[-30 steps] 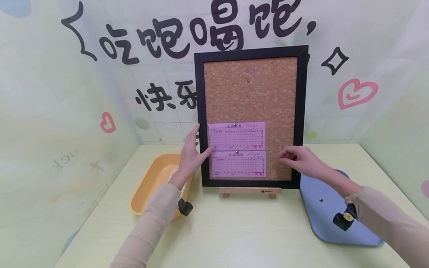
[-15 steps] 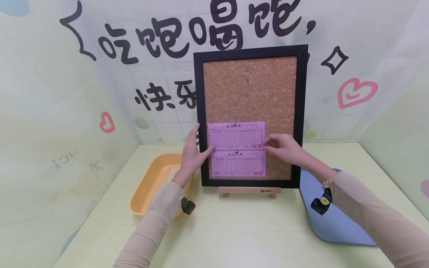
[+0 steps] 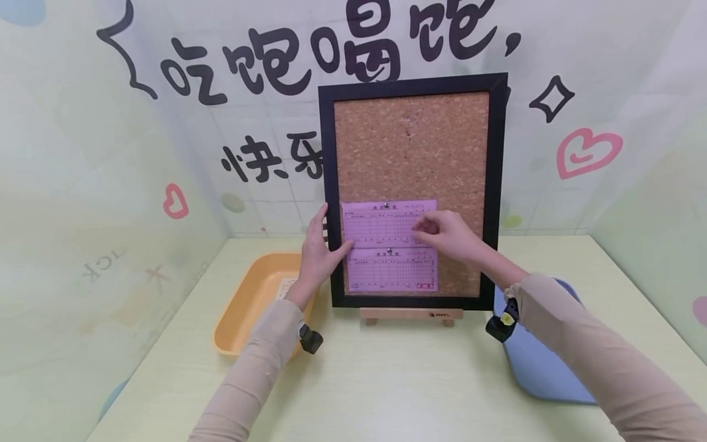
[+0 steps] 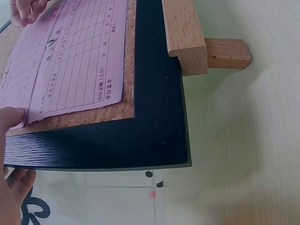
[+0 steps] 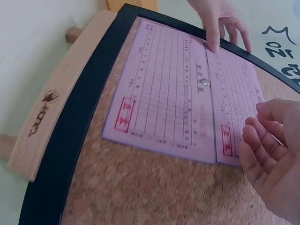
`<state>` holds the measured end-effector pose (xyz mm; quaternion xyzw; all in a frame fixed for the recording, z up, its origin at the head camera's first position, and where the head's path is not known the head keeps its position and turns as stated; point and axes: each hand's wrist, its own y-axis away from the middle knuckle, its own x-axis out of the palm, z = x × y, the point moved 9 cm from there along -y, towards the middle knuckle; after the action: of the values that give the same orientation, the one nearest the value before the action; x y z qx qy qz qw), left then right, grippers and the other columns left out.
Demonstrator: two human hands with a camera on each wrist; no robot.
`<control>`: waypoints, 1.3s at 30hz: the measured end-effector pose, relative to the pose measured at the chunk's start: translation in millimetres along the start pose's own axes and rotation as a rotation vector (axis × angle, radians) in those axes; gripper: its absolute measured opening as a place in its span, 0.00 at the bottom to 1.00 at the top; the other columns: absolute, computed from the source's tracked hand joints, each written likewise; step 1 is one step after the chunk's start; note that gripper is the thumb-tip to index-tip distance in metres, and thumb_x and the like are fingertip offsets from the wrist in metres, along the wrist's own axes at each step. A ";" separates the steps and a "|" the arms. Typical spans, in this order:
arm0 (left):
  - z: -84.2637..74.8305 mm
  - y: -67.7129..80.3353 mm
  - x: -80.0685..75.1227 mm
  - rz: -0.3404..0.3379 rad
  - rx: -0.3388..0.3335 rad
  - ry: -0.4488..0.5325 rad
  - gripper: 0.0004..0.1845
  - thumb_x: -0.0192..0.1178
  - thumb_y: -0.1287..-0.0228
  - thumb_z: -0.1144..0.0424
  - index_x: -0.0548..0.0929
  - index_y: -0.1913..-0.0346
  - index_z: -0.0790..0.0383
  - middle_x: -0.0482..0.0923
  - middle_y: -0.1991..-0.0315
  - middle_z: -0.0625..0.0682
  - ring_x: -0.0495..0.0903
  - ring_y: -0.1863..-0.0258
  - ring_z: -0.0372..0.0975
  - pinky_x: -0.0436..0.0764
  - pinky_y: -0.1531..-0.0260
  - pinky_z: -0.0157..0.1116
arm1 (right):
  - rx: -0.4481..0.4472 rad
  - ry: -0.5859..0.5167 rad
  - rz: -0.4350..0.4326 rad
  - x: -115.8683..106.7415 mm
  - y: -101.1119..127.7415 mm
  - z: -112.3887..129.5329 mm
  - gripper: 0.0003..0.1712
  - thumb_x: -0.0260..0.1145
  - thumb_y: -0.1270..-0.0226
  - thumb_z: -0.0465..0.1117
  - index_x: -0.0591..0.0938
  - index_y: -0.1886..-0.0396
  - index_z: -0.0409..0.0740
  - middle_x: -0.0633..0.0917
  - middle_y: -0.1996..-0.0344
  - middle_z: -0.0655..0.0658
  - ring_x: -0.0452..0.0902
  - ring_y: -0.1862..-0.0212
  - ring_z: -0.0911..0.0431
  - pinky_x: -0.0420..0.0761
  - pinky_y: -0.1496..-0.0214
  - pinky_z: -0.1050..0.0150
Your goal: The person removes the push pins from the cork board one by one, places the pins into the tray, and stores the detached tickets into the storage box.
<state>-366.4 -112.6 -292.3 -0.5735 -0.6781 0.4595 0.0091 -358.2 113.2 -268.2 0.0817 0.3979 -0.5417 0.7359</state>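
Head view: the top pink slip [image 3: 372,227] is on the cork board [image 3: 411,150], just above the low pink slip [image 3: 386,270], w/ a shiny pin [image 3: 386,205] at its top edge. Its long way goes side to side, from L hand [image 3: 320,255] to R hand [image 3: 453,238], so it sits btwn them. L hand is by the left end; R hand is in front of the right end & hides a bit of it. L hand has its thumb in front & fingers up along the black frame [image 3: 495,166]. R hand comes in from the right, fingers bent, tips pointing left. Left wrist view: L thumb [image 4: 13,116] is on the pink paper by the line where the slips meet, & fingertips [image 4: 24,184] show behind the frame, so L hand grips the board's side. R hand is up in the top left corner. Right wrist view: slips look turned sideways; R hand is close by the top slip's red stamp [image 5: 226,140], fingers curled in. Can't tell if it touches the paper or pinches a tiny thing.
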 end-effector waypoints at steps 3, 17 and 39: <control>0.5 0.0 0.3 0.005 -0.011 0.007 0.46 0.68 0.51 0.63 0.52 0.31 0.59 0.59 0.35 0.56 0.70 0.49 0.47 0.78 0.55 0.39 | -0.002 -0.003 -0.013 1.3 -4.6 3.1 0.07 0.62 0.40 0.37 0.81 0.64 0.38 0.80 0.72 0.45 0.71 0.71 0.54 0.73 0.72 0.67; 0.5 1.3 -0.3 -0.001 -0.026 0.015 0.47 0.68 0.52 0.65 0.52 0.31 0.61 0.60 0.36 0.57 0.72 0.51 0.47 0.78 0.56 0.38 | 0.002 0.028 -0.161 -3.4 -26.3 21.3 0.08 0.61 0.40 0.35 0.81 0.63 0.36 0.81 0.71 0.43 0.74 0.70 0.55 0.74 0.69 0.66; 0.1 0.2 -1.8 -0.005 -0.026 0.013 0.47 0.69 0.52 0.64 0.53 0.31 0.60 0.60 0.36 0.56 0.74 0.54 0.47 0.79 0.58 0.39 | -0.015 0.215 -0.310 1.5 -44.3 40.4 0.06 0.61 0.43 0.36 0.82 0.67 0.39 0.82 0.76 0.46 0.74 0.74 0.56 0.72 0.71 0.64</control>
<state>-365.7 -114.1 -291.6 -0.5750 -0.6852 0.4470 0.0073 -376.2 72.1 -228.4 0.0713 0.4858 -0.6341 0.5974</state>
